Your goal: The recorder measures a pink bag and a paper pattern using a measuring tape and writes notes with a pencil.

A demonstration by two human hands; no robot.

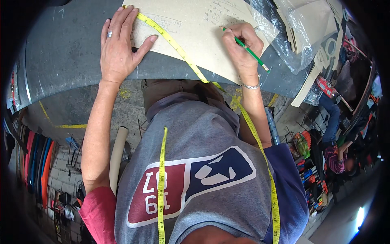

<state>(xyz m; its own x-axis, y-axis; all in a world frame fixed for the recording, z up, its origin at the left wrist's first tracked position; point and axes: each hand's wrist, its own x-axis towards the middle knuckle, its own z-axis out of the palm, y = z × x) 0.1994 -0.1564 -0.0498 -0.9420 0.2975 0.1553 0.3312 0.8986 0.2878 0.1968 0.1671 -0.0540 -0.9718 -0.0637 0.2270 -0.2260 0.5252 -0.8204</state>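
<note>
A large sheet of tan cardboard (191,38) with handwriting on it lies on the dark table. My left hand (120,46) rests on its left part with the fingers stretched out, a ring on one finger. The fingertips press near the end of a yellow tape measure (174,44), which crosses the sheet toward me and drops over the table's near edge. The tape also hangs round my neck and down my shirt. Between the fingers of my right hand (245,49) is a green pencil (252,53), its tip at the sheet near the written lines.
Clear plastic wrapping (290,49) and more cardboard pieces (302,16) lie on the table's right side. Beyond them is a red-and-grey tool (328,87). Coloured sheets or rolls (38,162) stand at lower left. Another person (339,158) sits at far right.
</note>
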